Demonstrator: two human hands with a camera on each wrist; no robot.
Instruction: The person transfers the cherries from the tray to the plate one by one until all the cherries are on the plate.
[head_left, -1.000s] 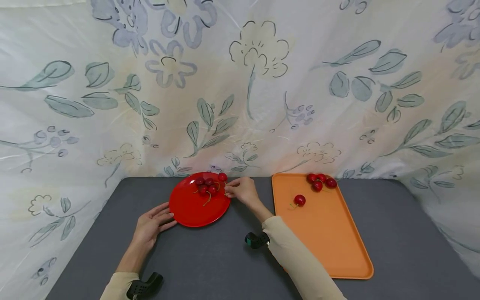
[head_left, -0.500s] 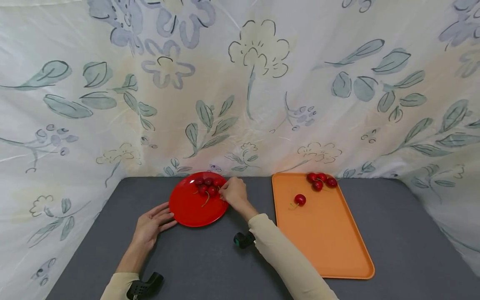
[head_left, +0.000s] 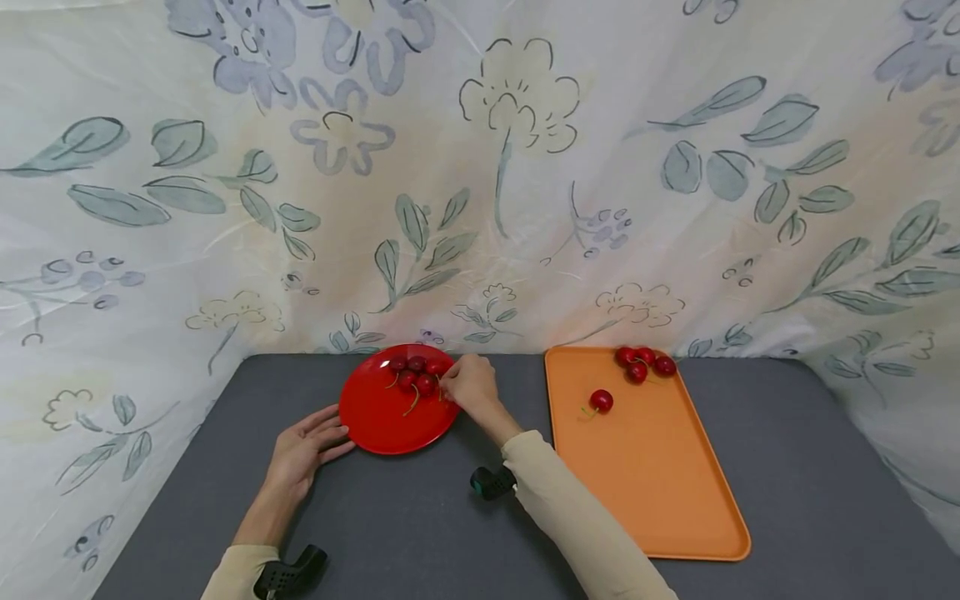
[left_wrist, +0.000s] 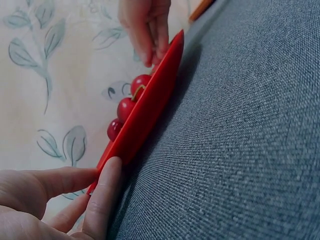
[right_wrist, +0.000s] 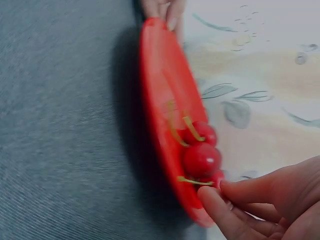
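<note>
The red plate lies on the grey table, with several dark red cherries bunched toward its back right. My left hand grips the plate's left rim; in the left wrist view its fingers lie on both sides of the edge. Over the plate's right edge, my right hand has thumb and fingertips brought together at a cherry among the others. A thin green stem runs up to those fingertips, which partly hide that cherry.
An orange tray stands to the right, under the right forearm. It carries a single cherry and a small cluster of cherries at its back corner. Floral fabric hangs behind the table.
My right hand has moved a little left and onto the plate's edge, bringing its cherry from the back rim down among the others. The left hand stays at the rim.
</note>
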